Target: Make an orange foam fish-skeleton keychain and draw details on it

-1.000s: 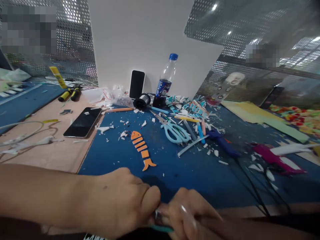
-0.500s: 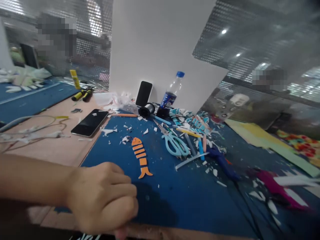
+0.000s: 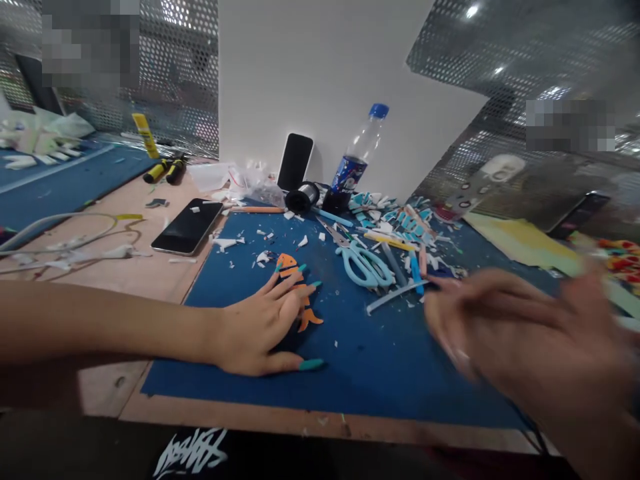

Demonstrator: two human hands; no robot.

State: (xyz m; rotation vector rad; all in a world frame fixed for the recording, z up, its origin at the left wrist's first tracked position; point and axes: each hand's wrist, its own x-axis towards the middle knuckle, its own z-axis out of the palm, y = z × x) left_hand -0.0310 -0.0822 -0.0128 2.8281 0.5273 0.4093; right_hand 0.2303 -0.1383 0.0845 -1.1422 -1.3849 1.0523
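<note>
My left hand (image 3: 263,327) lies with its fingers spread over an orange fish cut into segments (image 3: 311,319), on the blue mat (image 3: 370,380). The fish's head and tail show past the fingers; the middle pieces are partly covered. My right hand (image 3: 525,333) is over the mat's right side, smeared by motion, so whether it holds anything is unclear. Light-blue scissors (image 3: 367,267) lie between the hands, farther back. A translucent stick (image 3: 395,297) rests just left of my right fingers.
A cola bottle (image 3: 350,173), an upright phone (image 3: 295,162) and a black spool (image 3: 301,197) stand at the back. White and blue scraps (image 3: 407,220) are heaped to their right. Another phone (image 3: 187,227) lies left of the mat, near yellow-black pliers (image 3: 165,171).
My left hand has opened from a closed posture and moved right and forward onto the fish. My right hand has come into view from the right. The view has shifted slightly.
</note>
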